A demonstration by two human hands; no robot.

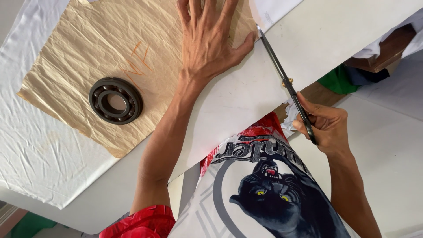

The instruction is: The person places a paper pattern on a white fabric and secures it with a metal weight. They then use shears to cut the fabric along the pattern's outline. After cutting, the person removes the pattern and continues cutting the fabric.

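My left hand (pixel 207 37) lies flat with fingers spread on a creased brown paper pattern (pixel 88 48) spread over white cloth (pixel 31 145). My right hand (pixel 324 125) grips the handles of long dark scissors (pixel 277 66). The blades point up and away, with the tip next to my left thumb at the edge of the brown paper. A dark metal bearing ring (pixel 115 100) rests on the paper as a weight, left of my left forearm.
The white table top (pixel 335 31) runs under the cloth, its edge slanting across the view. Past the edge show a brown wooden piece (pixel 387 48) and green cloth (pixel 339 79). More white fabric (pixel 392 145) lies at the right.
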